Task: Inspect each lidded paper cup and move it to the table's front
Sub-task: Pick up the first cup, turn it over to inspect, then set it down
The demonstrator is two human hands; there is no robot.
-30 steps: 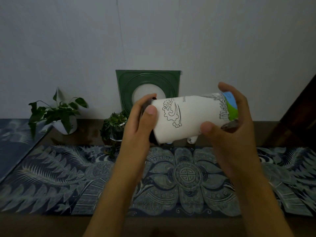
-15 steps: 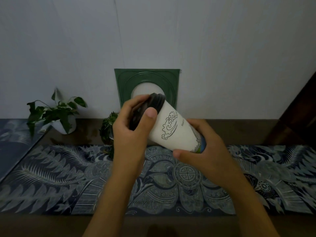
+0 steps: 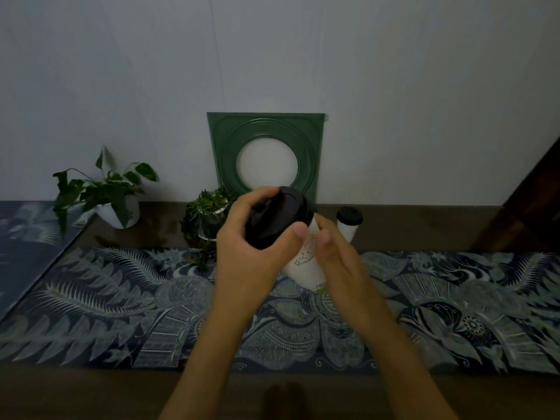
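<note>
I hold a white paper cup with a line drawing and a black lid above the middle of the patterned cloth, tilted so the lid faces me. My left hand wraps the lid end, thumb across the rim. My right hand grips the cup's side and lower part, hiding its base. A second white cup with a black lid stands upright at the back of the table, just right of my hands.
A dark blue patterned cloth runs across the wooden table. Two potted plants stand at the back left and centre. A green square frame leans on the wall. Dark wooden furniture rises at right.
The cup has swung from lying sideways, lid to the left, to tilted with the lid towards me, and has dropped lower. The second cup behind has come into view.
</note>
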